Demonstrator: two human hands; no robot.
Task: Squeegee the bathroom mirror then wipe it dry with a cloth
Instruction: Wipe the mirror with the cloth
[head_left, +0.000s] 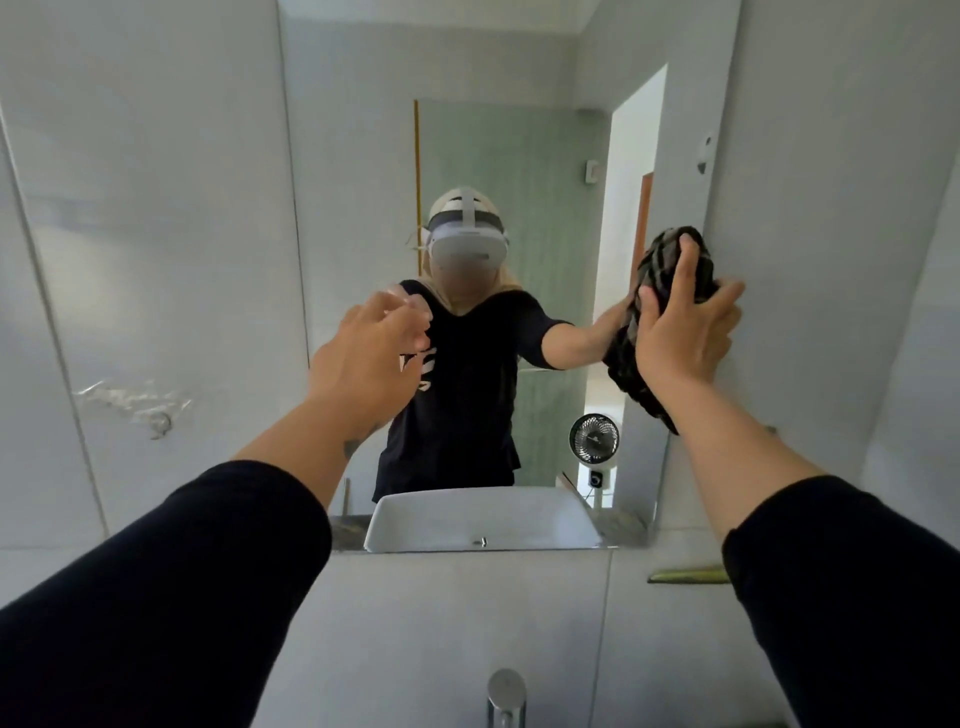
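A dark checked cloth (670, 275) was gripped in the right hand (685, 332) and pressed against the right edge of the bathroom mirror (363, 156), part of it hanging below the wrist. The left hand (374, 353) was raised before the glass, fingers loosely curled, nothing held. A white basin (483, 519) was reflected at the mirror's lower edge, and a chrome tap (506, 696) was seen below.

soft even daylight | bright doorway (631, 218) (reflected) | left hand (374, 348) motion-blurred | edges bowed
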